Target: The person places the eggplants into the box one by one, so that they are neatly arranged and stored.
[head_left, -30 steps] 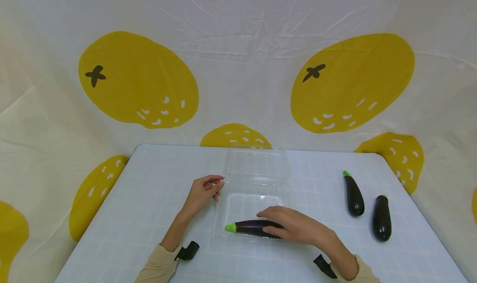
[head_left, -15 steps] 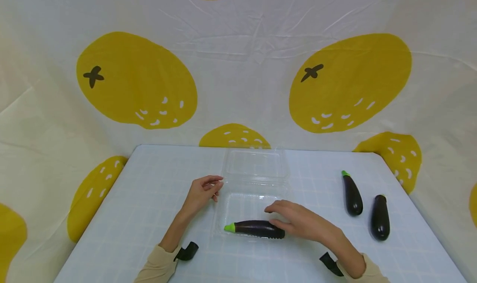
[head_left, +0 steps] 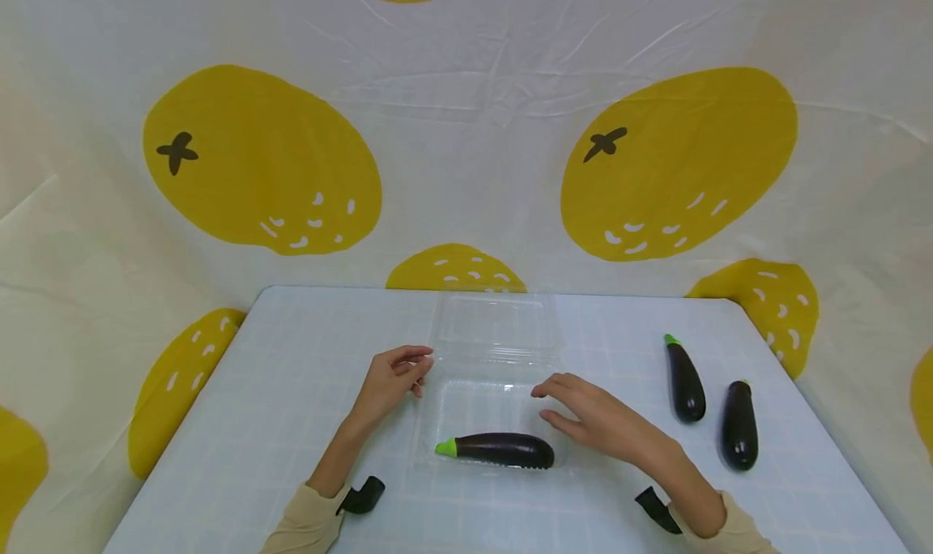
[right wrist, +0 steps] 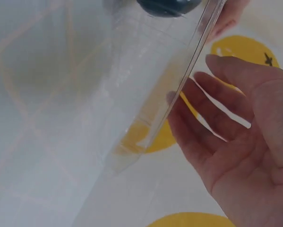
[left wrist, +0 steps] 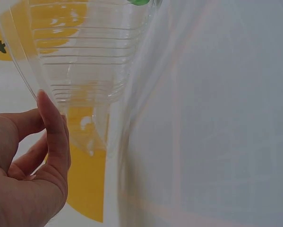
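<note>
A dark purple eggplant (head_left: 503,449) with a green stem end lies along the near side of a clear plastic clamshell container (head_left: 474,404), whose lid (head_left: 499,321) is folded back. My left hand (head_left: 391,380) pinches the container's left rim near the hinge between thumb and finger. Over the container's right edge, my right hand (head_left: 594,416) has its fingers spread, holding nothing. In the right wrist view, the fingertips (right wrist: 172,98) come right at the container's rim, with the eggplant's rounded end (right wrist: 168,6) behind the clear wall.
Two more eggplants lie to the right on the table: one farther back (head_left: 686,381), one nearer (head_left: 739,427). A pale checked cloth covers the table (head_left: 291,327). Behind it hangs a white curtain (head_left: 474,165) with yellow fruit shapes.
My right hand has let go of the eggplant in the container and moved up and right, off it. The left hand stays at the rim. The view has shifted slightly.
</note>
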Demonstrator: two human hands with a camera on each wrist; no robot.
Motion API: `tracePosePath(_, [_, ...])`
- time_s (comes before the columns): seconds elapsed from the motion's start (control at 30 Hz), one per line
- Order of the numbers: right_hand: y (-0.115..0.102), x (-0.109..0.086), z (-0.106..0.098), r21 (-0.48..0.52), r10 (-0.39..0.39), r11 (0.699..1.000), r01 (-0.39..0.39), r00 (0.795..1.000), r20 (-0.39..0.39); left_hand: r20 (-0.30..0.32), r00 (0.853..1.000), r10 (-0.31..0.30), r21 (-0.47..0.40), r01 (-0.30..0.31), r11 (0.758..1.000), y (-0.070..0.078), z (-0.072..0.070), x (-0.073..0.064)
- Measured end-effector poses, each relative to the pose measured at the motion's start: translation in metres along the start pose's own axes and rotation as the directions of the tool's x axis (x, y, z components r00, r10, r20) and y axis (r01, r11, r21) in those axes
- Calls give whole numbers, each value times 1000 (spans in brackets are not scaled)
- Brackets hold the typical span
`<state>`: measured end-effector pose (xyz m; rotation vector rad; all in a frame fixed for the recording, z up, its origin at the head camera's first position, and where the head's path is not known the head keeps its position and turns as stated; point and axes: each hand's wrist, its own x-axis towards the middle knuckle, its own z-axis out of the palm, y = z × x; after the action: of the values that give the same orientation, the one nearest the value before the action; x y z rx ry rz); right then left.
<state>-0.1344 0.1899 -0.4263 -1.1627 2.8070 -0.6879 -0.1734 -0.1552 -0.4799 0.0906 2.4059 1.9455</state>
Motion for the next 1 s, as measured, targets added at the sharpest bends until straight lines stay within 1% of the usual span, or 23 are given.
tracePosePath(0.13, [5,-2,-2,-45,-18,999,14,996,-82,0,1000,-1,-2,1,1000,0,0,1])
tracePosePath(0.27, [11,-4,-4,-86,-14,996,0,987,-161,0,1000,2,-5,-2,1000,-1,0,1])
tracePosePath(0.37, [15,-5,-6,-103,-1,994,-21,980,-201,4,1000,4,-6,-4,1000,-1,-1,2])
tracePosePath(0.53, [21,-8,-10,-112,39,991,-67,971,-236,7,1000,7,-8,-7,1000,-2,-2,2])
tracePosePath(0.7, [29,-12,-13,-120,56,988,-94,957,-285,7,1000,5,-10,-5,1000,-2,-2,2])
tracePosePath(1.0, [44,-24,-16,-86,125,983,-161,936,-329,21,1000,12,-25,-11,1000,-3,-1,1])
